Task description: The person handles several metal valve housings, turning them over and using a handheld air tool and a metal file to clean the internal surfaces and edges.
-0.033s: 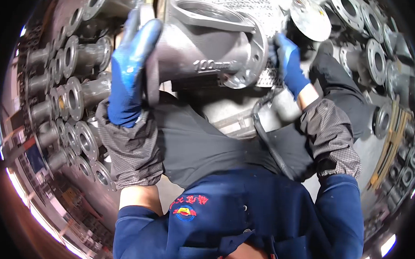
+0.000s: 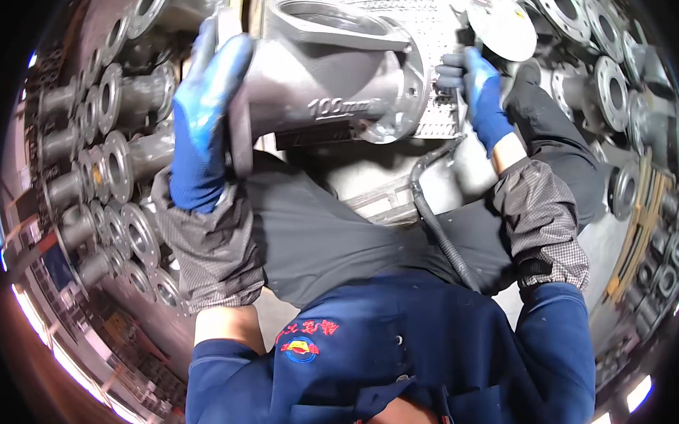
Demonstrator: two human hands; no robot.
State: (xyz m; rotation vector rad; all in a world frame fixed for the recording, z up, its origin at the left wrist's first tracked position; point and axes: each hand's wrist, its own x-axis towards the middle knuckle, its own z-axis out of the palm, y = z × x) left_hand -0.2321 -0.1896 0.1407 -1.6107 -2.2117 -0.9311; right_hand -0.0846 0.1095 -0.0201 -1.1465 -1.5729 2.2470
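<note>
A grey cast-metal flanged body, with a round opening on top, lies across the work area in front of me. Against its left flange rests my left hand in a blue glove, fingers stretched upward and thumb apart. To the right of the right flange, with a gap between, is my right hand, also gloved. Its grey-coated fingers are curled, and what they hold, if anything, is hard to make out. A dark corrugated hose runs from near that hand down over my leg.
Flanged pipe castings are stacked on the left. More flanged castings stand on the right, near a pale round disc. Long wooden strips lie at the right. A patterned metal surface extends behind the body.
The view has shifted slightly, moving the body a little left in the picture. My right hand stands farther from the right flange, and its curled fingers show more clearly.
</note>
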